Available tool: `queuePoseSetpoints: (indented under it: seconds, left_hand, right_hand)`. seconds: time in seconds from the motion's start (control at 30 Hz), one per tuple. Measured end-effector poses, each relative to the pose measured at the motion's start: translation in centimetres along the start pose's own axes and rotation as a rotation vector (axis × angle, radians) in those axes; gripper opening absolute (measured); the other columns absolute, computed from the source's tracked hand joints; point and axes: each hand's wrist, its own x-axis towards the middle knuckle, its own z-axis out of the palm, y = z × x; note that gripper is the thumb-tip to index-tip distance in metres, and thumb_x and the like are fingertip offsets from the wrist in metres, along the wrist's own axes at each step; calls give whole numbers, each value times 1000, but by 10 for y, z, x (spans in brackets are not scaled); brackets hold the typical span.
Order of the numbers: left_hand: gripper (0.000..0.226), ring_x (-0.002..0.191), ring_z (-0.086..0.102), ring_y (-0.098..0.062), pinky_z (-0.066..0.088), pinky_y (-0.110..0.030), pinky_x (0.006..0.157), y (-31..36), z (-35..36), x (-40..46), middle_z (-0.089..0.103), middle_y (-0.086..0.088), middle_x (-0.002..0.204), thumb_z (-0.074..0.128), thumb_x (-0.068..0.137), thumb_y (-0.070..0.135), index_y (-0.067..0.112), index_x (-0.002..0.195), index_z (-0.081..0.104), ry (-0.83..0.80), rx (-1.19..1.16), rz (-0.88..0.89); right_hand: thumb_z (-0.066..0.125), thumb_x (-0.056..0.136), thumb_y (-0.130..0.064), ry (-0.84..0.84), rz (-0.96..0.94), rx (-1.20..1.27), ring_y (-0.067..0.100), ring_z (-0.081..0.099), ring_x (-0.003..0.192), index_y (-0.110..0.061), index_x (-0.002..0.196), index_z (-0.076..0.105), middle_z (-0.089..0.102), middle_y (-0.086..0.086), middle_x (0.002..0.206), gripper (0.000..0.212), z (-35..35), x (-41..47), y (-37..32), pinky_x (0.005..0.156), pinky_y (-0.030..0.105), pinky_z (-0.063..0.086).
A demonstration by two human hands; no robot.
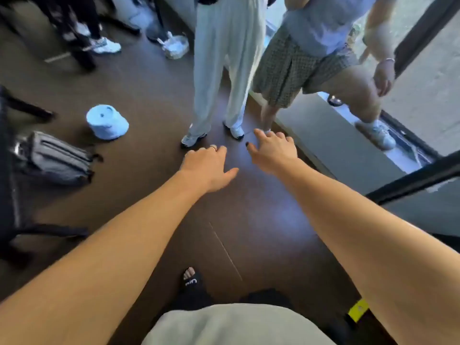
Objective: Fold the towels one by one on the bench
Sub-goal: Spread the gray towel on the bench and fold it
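Both hands are out front and holding nothing: the left hand (207, 168) hangs over the dark floor (249, 220) with its fingers loosely curled and a ring showing, and the right hand (272, 153) reaches forward just beside it, fingers relaxed and a little spread. The two are near each other but apart, and neither touches anything.

Towels? None in sight. No cloth in either hand, none on the floor between the arms. A long grey bench (331, 140) runs along the window at the right edge of the floor, and the right hand sits nearest its inner edge, but the stretch in view shows no towel, folded or loose. So my read is that the folding has not begun, or the stack lies outside the picture; every towel is yet to be done as far as this view tells.

Further out, a person in pale trousers (219, 78) stands just past the hands, and another in checked shorts (293, 68) has one foot up by the bench. Off to the left of the floor sits a light blue hat (107, 122), with a grey bag (54, 158) nearer the left edge. More legs and shoes, blurred, crowd the far left corner.
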Motion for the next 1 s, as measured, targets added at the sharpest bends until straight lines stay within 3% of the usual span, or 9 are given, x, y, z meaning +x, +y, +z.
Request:
queuePoseSetpoints:
  seconds: [0.17, 0.37, 0.5, 0.6, 0.8, 0.9, 1.0]
  left_hand:
    - [68, 127, 54, -33, 44, -45, 96, -166, 5, -16, 52, -11, 142, 39, 97, 66, 15, 142, 42, 8, -34, -216]
    - [72, 128, 53, -33, 44, -47, 97, -304, -7, -15, 50, -11, 143, 37, 96, 68, 16, 146, 39, -16, -94, -378]
    - [71, 128, 52, -34, 44, -48, 98, -378, -17, 13, 50, -12, 143, 37, 96, 68, 15, 144, 41, -28, -133, -451]
    - [70, 126, 54, -33, 47, -47, 97, -430, -27, 45, 52, -11, 141, 35, 97, 68, 15, 142, 42, -28, -153, -506]
    - [64, 120, 57, -30, 47, -41, 85, -545, -51, 117, 56, -8, 134, 36, 97, 66, 16, 136, 45, -25, -171, -649]
    - [62, 121, 57, -31, 42, -39, 80, -606, -65, 147, 55, -9, 136, 39, 98, 64, 16, 137, 45, -7, -227, -740]
    - [63, 121, 57, -31, 46, -41, 84, -662, -76, 171, 57, -9, 136, 38, 97, 65, 16, 137, 47, 1, -231, -783]
  right_hand:
    - [31, 100, -50, -7, -210, 13, 35, 47, 128, -25, 135, 45, 57, 12, 134, 46, 1, 67, -169, 105, 47, 33]
    - [28, 101, -54, -53, -391, -47, 35, 44, 132, -28, 148, 35, 54, 8, 141, 54, -5, 136, -321, 108, 47, 32]
    - [27, 101, -52, -68, -478, -70, 33, 44, 131, -29, 146, 37, 54, 7, 141, 51, -8, 192, -396, 107, 45, 32]
    - [27, 101, -49, -57, -540, -65, 32, 47, 125, -27, 133, 45, 59, 6, 132, 43, -8, 246, -442, 103, 45, 34]
    - [26, 100, -46, -90, -669, -84, 32, 47, 122, -27, 136, 44, 59, 6, 129, 45, -16, 374, -546, 101, 44, 34]
    - [26, 100, -46, -84, -729, -93, 33, 49, 119, -24, 126, 47, 60, 8, 126, 40, -24, 434, -602, 100, 44, 36]
    - [26, 100, -45, -96, -786, -111, 34, 50, 116, -23, 117, 48, 62, 8, 121, 35, -32, 481, -657, 98, 45, 36]
